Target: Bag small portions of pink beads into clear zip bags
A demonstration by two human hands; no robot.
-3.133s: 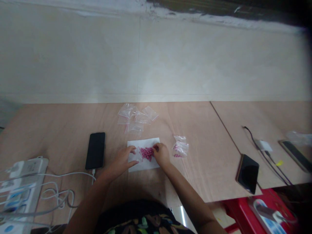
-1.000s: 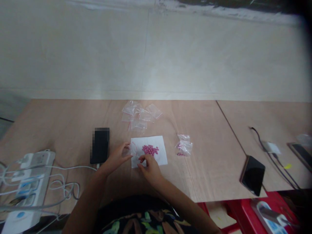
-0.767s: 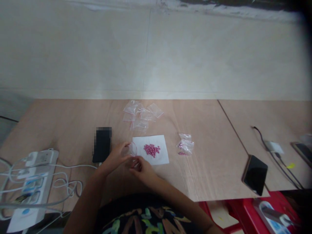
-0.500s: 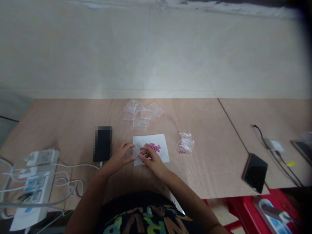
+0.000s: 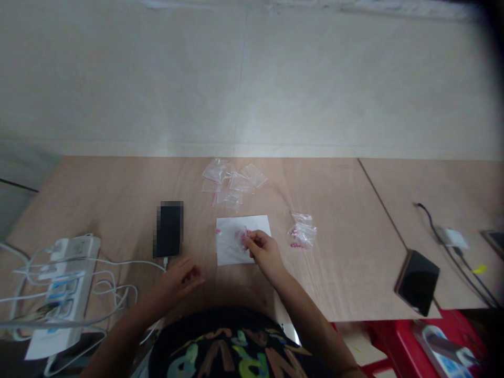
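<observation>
A small clear plastic bag (image 5: 240, 239) is pinched in my right hand (image 5: 264, 249), held over the white paper (image 5: 228, 257). Pink beads show at the bag, though I cannot tell which are inside it and which lie behind it. One pink spot, perhaps a bead, sits at the paper's left edge. My left hand (image 5: 184, 277) hovers off the paper's lower left, close to the black phone (image 5: 168, 231); its fingers are loosely curled, the thumb is apart, and nothing shows in it.
Flat clear zip bags (image 5: 228, 184) lie spread behind the paper. To its right rest small bags with pink beads (image 5: 303, 231). A power strip (image 5: 73, 283) with tangled white cables occupies the left side. Another dark phone (image 5: 418, 282) lies near the right front edge.
My left hand has let go of the clear bag and drawn back toward me, down and left. My right hand has carried the bag rightward to where the bead pile was seen.
</observation>
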